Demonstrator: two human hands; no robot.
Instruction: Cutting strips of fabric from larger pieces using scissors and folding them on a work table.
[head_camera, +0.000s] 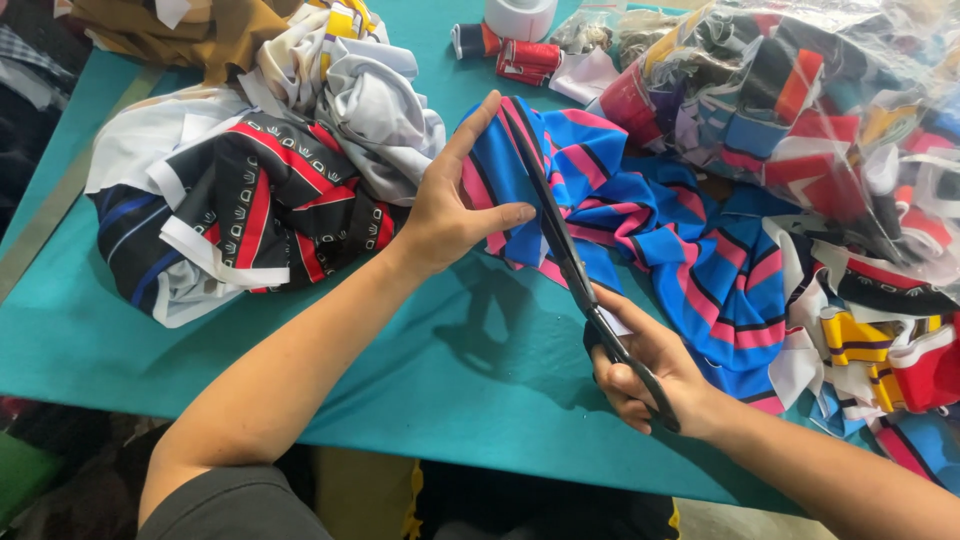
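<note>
Pinching the blue and pink striped cloth (640, 215) taut above the teal surface (440, 370) with my left hand (450, 205), I judged it light, limp and slippery, while my right hand (645, 375) gripped the scissors (570, 255).

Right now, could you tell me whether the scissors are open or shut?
Shut, or nearly: the scissors' blades lie together as one dark line across the blue and pink striped cloth, handles gripped in the right hand.
</note>
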